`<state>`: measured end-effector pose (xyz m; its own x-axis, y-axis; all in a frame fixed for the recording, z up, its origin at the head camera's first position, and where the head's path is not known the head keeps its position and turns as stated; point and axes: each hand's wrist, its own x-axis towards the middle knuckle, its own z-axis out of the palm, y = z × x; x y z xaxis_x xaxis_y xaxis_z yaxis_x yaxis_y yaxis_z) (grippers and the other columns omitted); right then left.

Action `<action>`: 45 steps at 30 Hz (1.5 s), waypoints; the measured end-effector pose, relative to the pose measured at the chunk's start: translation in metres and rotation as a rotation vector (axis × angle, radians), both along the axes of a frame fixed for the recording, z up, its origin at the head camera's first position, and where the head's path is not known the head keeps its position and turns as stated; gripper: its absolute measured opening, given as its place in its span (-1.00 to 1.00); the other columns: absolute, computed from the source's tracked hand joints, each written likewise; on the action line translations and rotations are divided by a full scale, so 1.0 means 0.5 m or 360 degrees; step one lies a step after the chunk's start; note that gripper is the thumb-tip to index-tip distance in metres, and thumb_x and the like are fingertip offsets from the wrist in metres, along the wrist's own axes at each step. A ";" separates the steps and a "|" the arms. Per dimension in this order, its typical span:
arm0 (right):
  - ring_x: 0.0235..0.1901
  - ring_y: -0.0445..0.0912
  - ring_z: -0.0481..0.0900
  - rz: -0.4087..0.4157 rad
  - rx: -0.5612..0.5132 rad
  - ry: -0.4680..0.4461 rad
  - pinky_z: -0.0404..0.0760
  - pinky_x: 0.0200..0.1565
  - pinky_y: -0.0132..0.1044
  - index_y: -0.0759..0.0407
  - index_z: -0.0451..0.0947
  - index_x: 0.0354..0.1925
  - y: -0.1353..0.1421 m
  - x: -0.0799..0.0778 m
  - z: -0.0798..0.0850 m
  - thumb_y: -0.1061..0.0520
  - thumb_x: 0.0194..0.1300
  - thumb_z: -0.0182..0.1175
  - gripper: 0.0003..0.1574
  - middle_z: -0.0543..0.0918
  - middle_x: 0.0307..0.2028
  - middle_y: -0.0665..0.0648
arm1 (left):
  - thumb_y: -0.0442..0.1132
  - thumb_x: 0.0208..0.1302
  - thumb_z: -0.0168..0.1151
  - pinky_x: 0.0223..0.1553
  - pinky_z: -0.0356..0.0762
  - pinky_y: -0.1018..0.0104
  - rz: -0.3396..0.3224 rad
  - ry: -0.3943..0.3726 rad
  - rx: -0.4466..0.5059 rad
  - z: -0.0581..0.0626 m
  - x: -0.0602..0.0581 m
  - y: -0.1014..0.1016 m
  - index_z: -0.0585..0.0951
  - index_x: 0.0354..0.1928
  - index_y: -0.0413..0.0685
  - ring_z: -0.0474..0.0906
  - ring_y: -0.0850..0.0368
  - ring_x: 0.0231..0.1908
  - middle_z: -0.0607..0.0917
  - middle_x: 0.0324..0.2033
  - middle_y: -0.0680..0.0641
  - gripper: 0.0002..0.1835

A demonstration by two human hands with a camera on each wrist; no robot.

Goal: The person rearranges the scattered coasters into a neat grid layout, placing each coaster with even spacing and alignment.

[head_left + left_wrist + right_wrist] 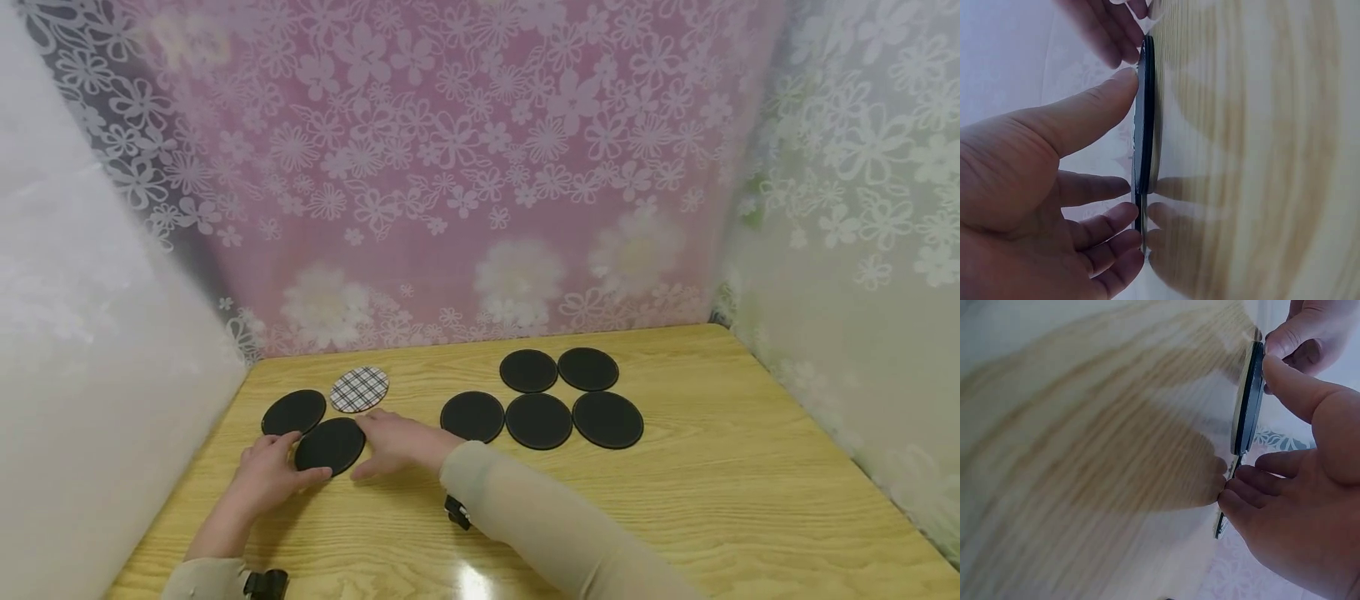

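Note:
A round black coaster [331,447] lies between my two hands, its dark edge seen side-on in both wrist views. With the thumb at its near rim, my left hand [266,475] has its fingers at the left rim, where a second black coaster [294,412] adjoins. My right hand [397,443] rests at the right side, fingertips by the far right rim and thumb low near the table. Fingers of both hands are loosely extended. Just behind lies a coaster with a black-and-white plaid face [360,389].
To the right, several black coasters lie in two rows: two behind, including one at the back right [588,369], and three in front, with one in the middle [538,421]. Flowered sheeting [480,167] walls the wooden table [720,500] behind and on both sides.

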<state>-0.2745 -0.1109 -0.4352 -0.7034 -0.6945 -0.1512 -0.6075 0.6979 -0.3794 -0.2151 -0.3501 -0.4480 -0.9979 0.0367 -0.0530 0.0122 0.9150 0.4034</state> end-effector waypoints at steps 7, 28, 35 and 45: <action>0.55 -0.05 0.32 0.0019 0.0071 0.0095 0.38 0.47 -0.31 0.13 0.26 0.71 -0.006 -0.001 0.001 -0.34 0.44 0.46 0.15 0.39 0.57 0.08 | 0.22 0.21 0.67 0.19 0.40 -0.52 -0.0008 0.0012 -0.0014 -0.004 -0.001 -0.001 0.44 0.42 -0.59 0.33 -0.77 0.24 0.46 0.25 -0.69 0.10; 0.42 -0.06 0.36 -0.0057 0.0152 0.0215 0.44 0.39 -0.27 -0.01 0.43 0.64 -0.024 -0.007 -0.014 -0.43 0.37 0.47 0.08 0.44 0.48 0.02 | 0.16 0.12 0.74 0.14 0.44 -0.44 0.0015 0.0007 -0.0023 -0.009 -0.008 0.000 0.54 0.30 -0.56 0.41 -0.71 0.17 0.57 0.15 -0.61 0.01; 0.31 -0.05 0.44 -0.0178 0.0099 0.0156 0.53 0.29 -0.27 0.04 0.55 0.51 -0.027 -0.011 -0.012 -0.36 0.32 0.56 -0.01 0.50 0.37 0.07 | 0.10 0.11 0.75 0.16 0.43 -0.45 -0.0014 0.0038 0.0015 -0.010 -0.005 0.004 0.56 0.23 -0.56 0.43 -0.71 0.16 0.60 0.11 -0.59 -0.05; 0.26 -0.07 0.47 -0.0266 0.0157 0.0177 0.53 0.27 -0.29 0.07 0.62 0.42 -0.035 -0.009 -0.007 -0.35 0.30 0.58 -0.08 0.52 0.35 0.06 | 0.10 0.10 0.76 0.17 0.42 -0.45 -0.0042 0.0057 0.0009 -0.010 -0.004 0.006 0.56 0.23 -0.57 0.47 -0.68 0.14 0.62 0.09 -0.57 -0.05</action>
<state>-0.2789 -0.1283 -0.4388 -0.8237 -0.5525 -0.1274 -0.5145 0.8228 -0.2415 -0.2171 -0.3469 -0.4530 -0.9978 0.0633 -0.0172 0.0508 0.9118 0.4074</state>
